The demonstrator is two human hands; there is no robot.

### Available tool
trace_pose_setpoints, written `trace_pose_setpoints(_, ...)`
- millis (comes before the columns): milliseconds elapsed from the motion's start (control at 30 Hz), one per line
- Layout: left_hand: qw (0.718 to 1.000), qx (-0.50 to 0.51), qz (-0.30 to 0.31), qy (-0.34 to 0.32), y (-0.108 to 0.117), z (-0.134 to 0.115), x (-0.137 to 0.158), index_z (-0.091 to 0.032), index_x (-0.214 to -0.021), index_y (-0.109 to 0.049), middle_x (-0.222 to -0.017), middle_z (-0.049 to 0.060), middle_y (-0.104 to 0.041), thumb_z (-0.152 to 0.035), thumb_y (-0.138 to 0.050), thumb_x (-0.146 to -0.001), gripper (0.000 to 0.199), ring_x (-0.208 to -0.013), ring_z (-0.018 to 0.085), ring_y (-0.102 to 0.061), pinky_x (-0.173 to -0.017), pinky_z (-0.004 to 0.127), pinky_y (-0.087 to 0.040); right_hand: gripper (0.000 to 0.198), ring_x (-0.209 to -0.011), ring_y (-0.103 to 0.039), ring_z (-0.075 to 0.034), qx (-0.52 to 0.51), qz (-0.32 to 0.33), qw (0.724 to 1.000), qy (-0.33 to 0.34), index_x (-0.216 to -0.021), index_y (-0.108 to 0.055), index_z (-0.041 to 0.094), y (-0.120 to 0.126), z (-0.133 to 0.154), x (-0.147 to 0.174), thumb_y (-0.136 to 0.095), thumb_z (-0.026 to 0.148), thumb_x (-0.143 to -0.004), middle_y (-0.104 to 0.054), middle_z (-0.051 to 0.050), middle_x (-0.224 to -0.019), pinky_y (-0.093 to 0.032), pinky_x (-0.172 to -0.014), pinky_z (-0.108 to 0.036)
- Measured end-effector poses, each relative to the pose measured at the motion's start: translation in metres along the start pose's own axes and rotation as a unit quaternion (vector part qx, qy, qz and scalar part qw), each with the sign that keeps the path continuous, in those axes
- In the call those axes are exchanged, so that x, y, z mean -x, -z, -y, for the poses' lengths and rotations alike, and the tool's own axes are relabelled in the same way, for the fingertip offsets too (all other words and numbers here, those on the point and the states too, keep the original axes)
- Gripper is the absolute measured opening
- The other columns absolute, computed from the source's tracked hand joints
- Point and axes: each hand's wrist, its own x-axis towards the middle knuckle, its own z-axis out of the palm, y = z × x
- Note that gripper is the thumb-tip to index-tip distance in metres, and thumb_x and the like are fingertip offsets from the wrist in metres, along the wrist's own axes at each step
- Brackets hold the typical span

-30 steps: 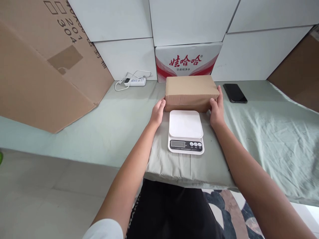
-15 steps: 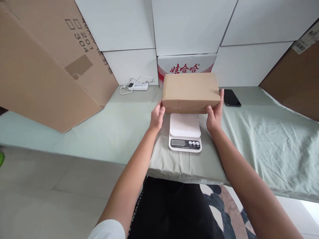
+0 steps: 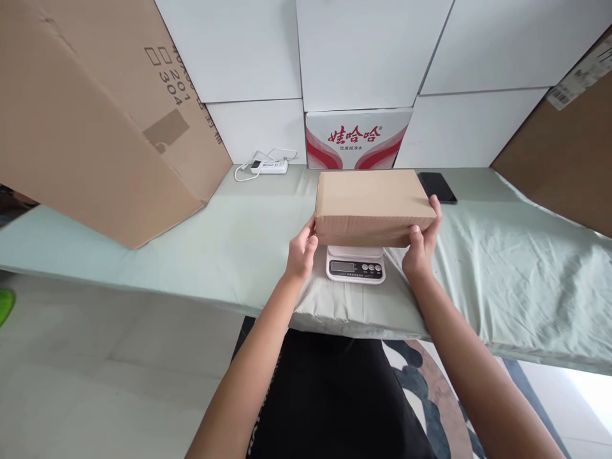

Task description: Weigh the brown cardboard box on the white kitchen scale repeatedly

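Note:
A closed brown cardboard box [image 3: 375, 194] is held between my two hands over a white digital kitchen scale [image 3: 356, 270]. My left hand [image 3: 302, 252] grips the box's near left corner, thumb in front. At the near right corner, my right hand [image 3: 421, 245] has its thumb on the front face and fingers along the side. The box covers most of the weighing plate; only its front edge and the display with buttons show. Whether the box touches the plate cannot be made out.
A black phone [image 3: 437, 187] lies behind the box's right side. A white power strip with a cord [image 3: 269, 167] sits near the wall. Large cartons stand left [image 3: 119, 140] and right [image 3: 564, 153]. A white and red printed carton [image 3: 358, 150] stands behind. Pale green cloth [image 3: 229, 255] covers the surface.
Both hands have brought the cardboard box nearer to me and over the scale, hiding most of its plate. More of the red and white carton shows behind.

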Motion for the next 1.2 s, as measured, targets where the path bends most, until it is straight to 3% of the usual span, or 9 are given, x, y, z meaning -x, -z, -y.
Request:
trace_pose_setpoints(267, 1.000, -0.012, -0.015, 0.015, 0.001, -0.004, 0.004, -0.022, -0.162, -0.065, -0.171, 0.015, -0.066, -0.087, -0.055, -0.099, 0.091, -0.164, 0.040, -0.058, -0.137, 0.056, -0.049, 0.077, -0.157, -0.052, -0.043, 0.017, -0.031, 0.999, 0.012, -0.157, -0.057, 0.029, 0.000, 0.019, 0.000, -0.051, 0.078, -0.098, -0.060, -0.014, -0.159, -0.029, -0.139, -0.076)
trace_pose_setpoints(433, 1.000, -0.022, -0.011, 0.013, 0.003, -0.001, 0.003, -0.025, -0.162, -0.066, -0.170, 0.013, -0.067, -0.089, -0.051, -0.100, 0.090, -0.163, 0.039, -0.059, -0.137, 0.055, -0.049, 0.080, -0.156, -0.054, -0.044, 0.019, -0.036, 0.999, 0.000, -0.153, -0.061, 0.033, 0.000, 0.027, -0.002, -0.049, 0.087, -0.095, -0.062, -0.012, -0.157, -0.032, -0.140, -0.074)
trace_pose_setpoints(667, 0.999, -0.034, -0.014, 0.004, 0.005, 0.003, 0.004, -0.026, -0.162, -0.066, -0.171, 0.012, -0.066, -0.088, -0.048, -0.102, 0.088, -0.165, 0.038, -0.057, -0.137, 0.053, -0.047, 0.090, -0.161, -0.048, -0.046, 0.016, -0.017, 1.000, -0.009, -0.156, -0.057, 0.034, 0.001, 0.025, -0.004, -0.044, 0.095, -0.091, -0.057, -0.012, -0.162, -0.029, -0.142, -0.073)
trace_pose_setpoints(867, 0.999, -0.024, -0.024, 0.001, 0.006, 0.006, 0.001, -0.025, -0.163, -0.065, -0.175, 0.013, -0.062, -0.089, -0.049, -0.101, 0.090, -0.168, 0.037, -0.053, -0.141, 0.053, -0.043, 0.092, -0.158, -0.052, -0.047, -0.022, -0.003, 1.000, 0.002, -0.162, -0.052, 0.034, 0.001, 0.019, -0.007, -0.045, 0.093, -0.092, -0.057, -0.015, -0.159, -0.032, -0.138, -0.074)
trace_pose_setpoints(1200, 0.999, -0.024, -0.027, 0.006, 0.007, 0.008, 0.001, -0.025, -0.162, -0.066, -0.174, 0.013, -0.063, -0.087, -0.047, -0.103, 0.087, -0.168, 0.036, -0.053, -0.140, 0.053, -0.044, 0.081, -0.154, -0.057, -0.047, -0.032, -0.051, 0.998, 0.028, -0.153, -0.065, 0.028, 0.000, 0.014, -0.006, -0.049, 0.085, -0.097, -0.066, -0.016, -0.153, -0.035, -0.138, -0.074)
